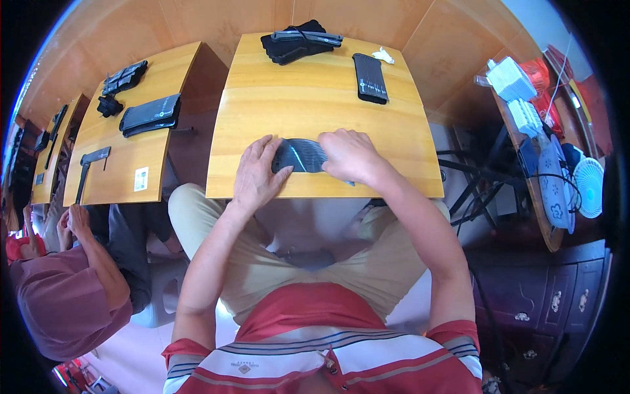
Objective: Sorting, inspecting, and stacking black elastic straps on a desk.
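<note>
Between my hands, near the front of the wooden table [262, 108], is a fanned stack of dark glossy flat packets [300, 155]. My left hand [258, 171] grips its left end, with the thumb on the near edge and the fingers along the far side. My right hand [349, 155] closes over the right end, fingers bent, hiding that part. A small bluish tip shows below the right hand. Farther right on the table lies a neat bundle of similar dark packets [371, 79].
At the table's far edge sits a black pile [298, 44] with a grey strip across it, and a crumpled white scrap [383, 56]. A co-worker [72, 289] sits left at another table [131, 154] with dark packets. A white fan [588, 187] stands on the right-hand table.
</note>
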Action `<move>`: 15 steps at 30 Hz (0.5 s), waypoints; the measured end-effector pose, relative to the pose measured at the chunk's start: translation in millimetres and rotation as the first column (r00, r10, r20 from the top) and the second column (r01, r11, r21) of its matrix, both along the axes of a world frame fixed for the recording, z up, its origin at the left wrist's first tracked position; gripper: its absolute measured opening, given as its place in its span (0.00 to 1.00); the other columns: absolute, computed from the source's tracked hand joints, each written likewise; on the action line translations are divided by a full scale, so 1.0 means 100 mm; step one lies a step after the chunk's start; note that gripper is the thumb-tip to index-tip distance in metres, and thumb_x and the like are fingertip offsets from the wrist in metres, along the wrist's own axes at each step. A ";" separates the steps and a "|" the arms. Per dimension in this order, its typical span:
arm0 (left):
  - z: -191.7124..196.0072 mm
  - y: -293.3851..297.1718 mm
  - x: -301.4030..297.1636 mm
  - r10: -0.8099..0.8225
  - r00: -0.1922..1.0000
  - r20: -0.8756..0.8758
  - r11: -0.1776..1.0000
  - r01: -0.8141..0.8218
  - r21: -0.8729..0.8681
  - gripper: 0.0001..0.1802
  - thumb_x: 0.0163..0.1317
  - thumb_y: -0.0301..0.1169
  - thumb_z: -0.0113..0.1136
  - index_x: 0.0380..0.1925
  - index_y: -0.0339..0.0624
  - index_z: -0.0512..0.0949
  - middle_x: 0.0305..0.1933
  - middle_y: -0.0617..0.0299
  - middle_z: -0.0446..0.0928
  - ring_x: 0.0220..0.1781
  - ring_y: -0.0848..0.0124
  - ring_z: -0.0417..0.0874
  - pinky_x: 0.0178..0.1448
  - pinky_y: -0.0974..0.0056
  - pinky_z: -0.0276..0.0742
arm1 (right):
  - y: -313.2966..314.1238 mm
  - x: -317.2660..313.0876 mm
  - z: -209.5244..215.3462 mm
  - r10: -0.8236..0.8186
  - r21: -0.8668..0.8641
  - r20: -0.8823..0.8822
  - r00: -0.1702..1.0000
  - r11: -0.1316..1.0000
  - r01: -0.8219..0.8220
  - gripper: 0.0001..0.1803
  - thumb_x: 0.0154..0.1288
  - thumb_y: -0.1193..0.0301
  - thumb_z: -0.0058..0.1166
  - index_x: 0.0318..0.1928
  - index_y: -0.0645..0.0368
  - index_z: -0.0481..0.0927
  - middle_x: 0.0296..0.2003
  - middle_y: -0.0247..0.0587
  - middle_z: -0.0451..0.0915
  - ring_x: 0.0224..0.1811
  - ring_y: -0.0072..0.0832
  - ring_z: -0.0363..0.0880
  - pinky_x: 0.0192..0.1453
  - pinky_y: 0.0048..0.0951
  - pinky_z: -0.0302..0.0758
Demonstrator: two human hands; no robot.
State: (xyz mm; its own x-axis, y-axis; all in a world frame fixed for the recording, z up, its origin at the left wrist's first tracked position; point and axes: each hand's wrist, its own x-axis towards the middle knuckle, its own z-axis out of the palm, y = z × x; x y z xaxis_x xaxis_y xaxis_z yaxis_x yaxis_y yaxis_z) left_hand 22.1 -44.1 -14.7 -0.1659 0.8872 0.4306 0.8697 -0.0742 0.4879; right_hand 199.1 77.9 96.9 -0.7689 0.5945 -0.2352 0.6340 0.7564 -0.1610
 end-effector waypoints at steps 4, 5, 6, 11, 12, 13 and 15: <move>-0.03 -0.01 -0.01 0.036 0.997 0.066 0.999 -0.035 -0.008 0.38 0.56 0.36 0.73 0.66 0.37 0.71 0.68 0.41 0.70 0.70 0.44 0.71 0.73 0.48 0.69 | -0.47 -0.18 0.04 0.109 0.025 -0.051 0.993 0.994 -0.108 0.11 0.52 0.78 0.57 0.39 0.65 0.84 0.36 0.60 0.86 0.43 0.55 0.87 0.47 0.53 0.82; -0.04 -0.01 -0.01 0.056 0.995 0.077 0.998 -0.054 -0.018 0.39 0.55 0.34 0.72 0.67 0.38 0.69 0.69 0.41 0.68 0.70 0.43 0.70 0.73 0.48 0.69 | -0.60 -0.21 0.03 0.131 0.017 -0.115 0.985 0.991 -0.130 0.11 0.52 0.78 0.57 0.39 0.66 0.83 0.35 0.60 0.86 0.42 0.55 0.87 0.46 0.53 0.82; -0.04 0.01 -0.03 0.044 0.992 0.118 0.999 -0.042 -0.024 0.41 0.53 0.30 0.71 0.69 0.39 0.68 0.70 0.41 0.67 0.71 0.43 0.69 0.74 0.48 0.69 | -0.71 -0.23 0.02 0.154 0.015 -0.179 0.972 0.988 -0.153 0.12 0.53 0.78 0.57 0.39 0.66 0.82 0.34 0.60 0.86 0.41 0.55 0.87 0.45 0.53 0.82; -0.10 -0.14 -0.12 0.047 0.970 0.237 0.991 -0.075 0.108 0.38 0.51 0.23 0.70 0.66 0.44 0.71 0.71 0.45 0.68 0.71 0.45 0.70 0.71 0.51 0.72 | -1.07 -0.13 0.04 0.145 0.062 -0.317 0.937 0.989 -0.132 0.07 0.57 0.79 0.53 0.37 0.64 0.74 0.26 0.58 0.84 0.34 0.54 0.87 0.40 0.52 0.80; -0.12 -0.21 -0.13 0.049 0.961 0.272 0.984 -0.093 0.151 0.37 0.50 0.21 0.71 0.64 0.44 0.73 0.71 0.46 0.68 0.71 0.46 0.71 0.70 0.52 0.73 | -1.15 -0.06 0.08 0.150 0.058 -0.318 0.936 0.989 -0.139 0.07 0.57 0.79 0.53 0.37 0.64 0.74 0.26 0.58 0.84 0.34 0.54 0.87 0.40 0.52 0.80; -0.03 -0.31 -0.08 0.065 0.942 0.329 0.982 -0.119 0.145 0.32 0.48 0.20 0.74 0.56 0.44 0.78 0.70 0.47 0.69 0.70 0.49 0.73 0.69 0.55 0.74 | -1.21 0.02 0.12 0.165 0.061 -0.294 0.941 0.986 -0.154 0.06 0.57 0.79 0.53 0.37 0.64 0.73 0.26 0.56 0.83 0.32 0.52 0.86 0.38 0.50 0.80; -0.05 -0.53 -0.09 0.000 0.939 0.343 0.972 -0.080 0.219 0.25 0.47 0.20 0.75 0.48 0.42 0.82 0.69 0.47 0.71 0.68 0.52 0.75 0.68 0.57 0.74 | -1.35 0.21 0.11 0.233 0.107 -0.299 0.925 0.972 -0.210 0.06 0.59 0.78 0.54 0.37 0.62 0.72 0.25 0.51 0.82 0.30 0.48 0.86 0.34 0.45 0.79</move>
